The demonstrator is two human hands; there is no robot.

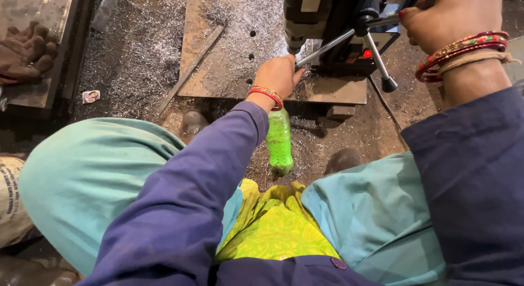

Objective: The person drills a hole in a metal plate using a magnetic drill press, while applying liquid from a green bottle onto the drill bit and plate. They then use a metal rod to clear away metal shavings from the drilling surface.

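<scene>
Left hand (278, 75) grips a green bottle (279, 141) over the plate's (218, 56) edge; right hand (445, 18) clasps the drill lever (382, 21).

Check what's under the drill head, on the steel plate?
On the steel plate: drilled holes and metal shavings. The left hand, gripping a green bottle, covers the spot below the drill head, so any workpiece there is hidden.

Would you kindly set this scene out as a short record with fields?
Left hand: left hand grips the neck of a green plastic bottle, tilted towards the drill bit area
Right hand: right hand holds a feed-handle spoke of the dark drill press
Workpiece: rusty flat steel plate with a row of drilled holes
Surroundings: metal shavings on the floor; brown work gloves
</scene>
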